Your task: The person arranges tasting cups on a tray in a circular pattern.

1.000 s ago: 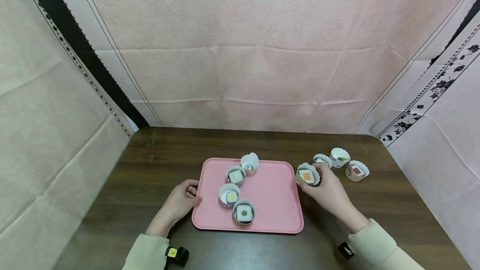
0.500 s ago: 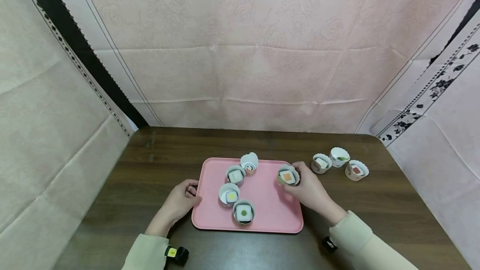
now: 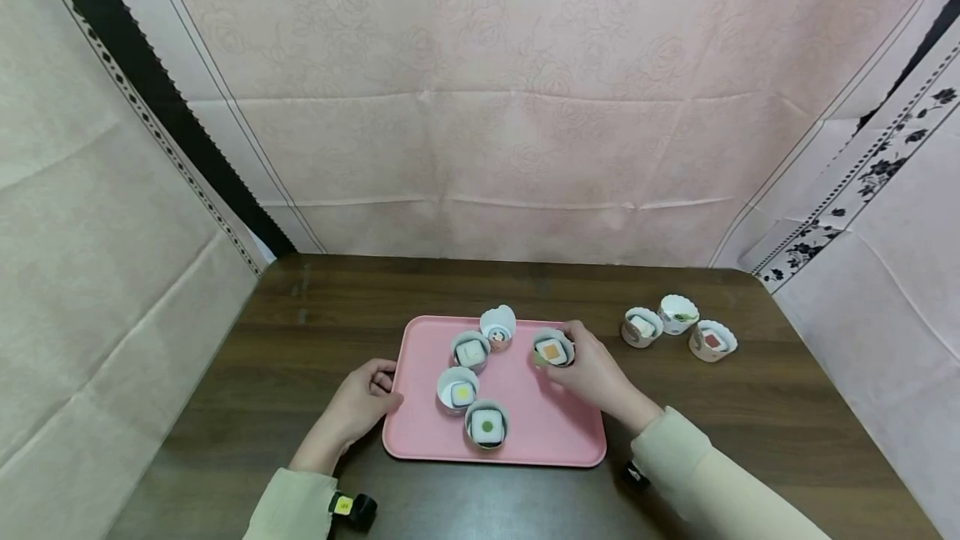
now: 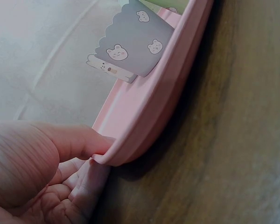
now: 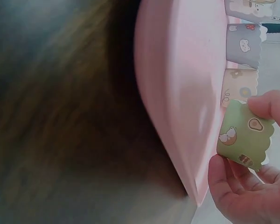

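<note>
A pink tray (image 3: 551, 432) lies on the wooden table. My left hand (image 3: 356, 408) pinches its left rim; the left wrist view shows the thumb on top and fingers beneath. Above the tray's right part, my right hand (image 3: 596, 373) holds a green scalloped paper baking cup (image 5: 242, 133) between thumb and fingers. Inside that cup sits a small white square piece with an orange patch (image 3: 551, 351). Several similar cups stand in a crooked row on the tray's left half, among them a cup with a green-dotted piece (image 3: 487, 425) and a grey bear-print cup (image 4: 133, 39).
On the table right of the tray stand three more paper cups: a near-left cup (image 3: 642, 328), a rear cup (image 3: 679, 315) and a right-hand cup with a red-marked piece (image 3: 713, 342). Pale cloth (image 3: 480, 148) hangs behind the table.
My right hand has carried the green baking cup leftward, from beside the tray's right edge to above its right part. The left hand stays on the rim.
</note>
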`<move>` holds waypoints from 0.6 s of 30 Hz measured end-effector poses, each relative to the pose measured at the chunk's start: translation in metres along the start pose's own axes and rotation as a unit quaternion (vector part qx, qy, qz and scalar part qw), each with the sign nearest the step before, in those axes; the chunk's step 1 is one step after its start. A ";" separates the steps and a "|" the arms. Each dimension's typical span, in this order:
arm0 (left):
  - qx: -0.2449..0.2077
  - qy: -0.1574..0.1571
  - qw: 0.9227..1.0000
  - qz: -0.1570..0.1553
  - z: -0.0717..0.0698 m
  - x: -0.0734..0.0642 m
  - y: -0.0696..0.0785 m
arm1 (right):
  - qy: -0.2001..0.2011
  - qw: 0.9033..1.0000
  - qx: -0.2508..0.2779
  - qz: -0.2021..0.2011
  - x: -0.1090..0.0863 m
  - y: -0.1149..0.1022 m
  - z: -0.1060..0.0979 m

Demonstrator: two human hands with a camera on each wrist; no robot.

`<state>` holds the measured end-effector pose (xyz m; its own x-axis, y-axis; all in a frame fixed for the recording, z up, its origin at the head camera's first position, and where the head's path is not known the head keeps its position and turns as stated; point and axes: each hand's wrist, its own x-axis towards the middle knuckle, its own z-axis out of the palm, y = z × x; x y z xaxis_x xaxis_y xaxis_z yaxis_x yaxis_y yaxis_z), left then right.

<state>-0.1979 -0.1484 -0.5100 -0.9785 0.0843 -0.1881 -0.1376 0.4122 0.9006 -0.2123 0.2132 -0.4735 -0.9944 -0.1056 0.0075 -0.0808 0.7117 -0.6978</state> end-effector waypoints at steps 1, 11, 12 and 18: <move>0.000 0.000 1.000 0.000 0.000 0.000 0.000 | -0.001 1.000 0.003 -0.001 0.001 0.000 0.001; -0.002 -0.003 1.000 -0.004 0.000 0.000 0.000 | -0.008 1.000 0.005 -0.005 0.012 -0.004 0.011; -0.002 -0.003 1.000 -0.004 0.000 0.000 0.000 | -0.008 1.000 0.005 -0.004 0.012 -0.004 0.011; -0.004 -0.003 1.000 -0.001 0.000 0.000 0.000 | -0.009 1.000 0.010 -0.013 0.015 -0.006 0.014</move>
<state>-0.1976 -0.1488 -0.5102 -0.9773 0.0881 -0.1926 -0.1415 0.4052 0.9032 -0.2256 0.1982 -0.4791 -0.9906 -0.1364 0.0122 -0.1043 0.6941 -0.7123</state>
